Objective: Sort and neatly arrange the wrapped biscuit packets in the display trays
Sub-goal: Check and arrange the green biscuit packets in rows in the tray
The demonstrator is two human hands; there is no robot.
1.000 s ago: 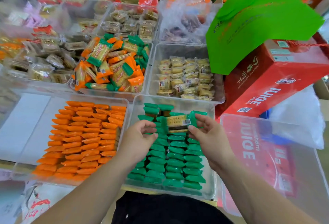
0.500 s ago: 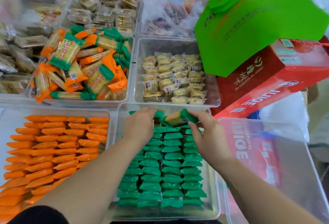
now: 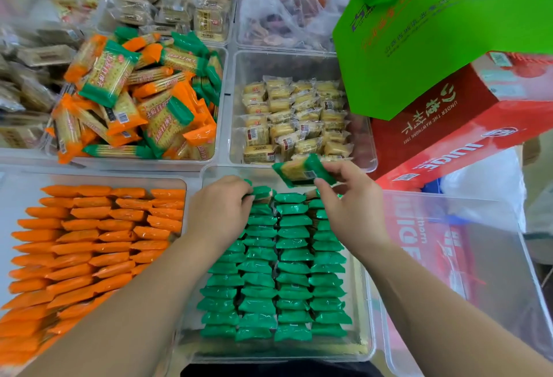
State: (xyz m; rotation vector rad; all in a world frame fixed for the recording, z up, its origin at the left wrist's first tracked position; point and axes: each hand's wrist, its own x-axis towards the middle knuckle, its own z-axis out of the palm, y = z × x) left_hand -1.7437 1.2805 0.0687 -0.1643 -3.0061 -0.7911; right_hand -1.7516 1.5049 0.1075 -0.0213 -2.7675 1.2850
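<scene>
1. Head view. The right hand (image 3: 350,197) pinches a green biscuit packet (image 3: 302,171) by its right end, thumb on the near side and fingertips curled over the top.
2. The packet hangs over the far rim of the green tray (image 3: 371,343), clear of the filed green rows (image 3: 278,272).
3. Its long axis runs left to right with the left end tipped slightly up, roughly matching how the filed packets lie.
4. The likely slot is the far end of the right-hand columns, just below the right fingers and partly hidden by that hand.
5. The left hand (image 3: 221,209) is palm down at the far end of the left columns. Its fingers curl onto the end packet there; gripping or only pressing, cannot tell.
6. Judgement: the right hand is nearer, so a short drop toward the wearer should seat the packet.
7. The mixed tray (image 3: 223,125) at far left holds unsorted orange and green packets.
</scene>
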